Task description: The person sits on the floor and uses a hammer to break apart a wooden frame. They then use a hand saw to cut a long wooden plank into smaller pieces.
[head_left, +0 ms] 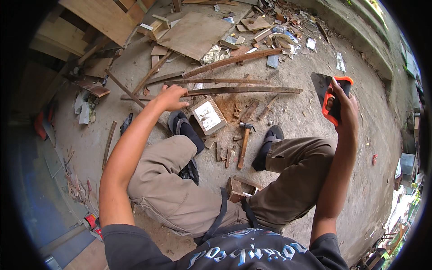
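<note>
My right hand [346, 110] is raised at the right, its fingers wrapped round the orange and black handle of a handsaw [320, 85]. The dark blade shows to the left of the handle, foreshortened. At the centre left, my left hand [172, 97] is closed over a long, narrow wooden strip [245, 90] that lies across the ground; the fingertips are partly hidden. Just below that strip, between my feet, stands a small wooden box [208, 116] with a white top face. A hammer [244, 145] with a wooden handle lies right of it.
More long strips [225, 81] lie beyond, with a plywood sheet [195, 35] and scattered scraps behind them. Another small wooden box [236, 189] sits between my legs. Wooden panels [105, 20] lean at the far left. A low concrete ledge [355, 40] runs along the far right.
</note>
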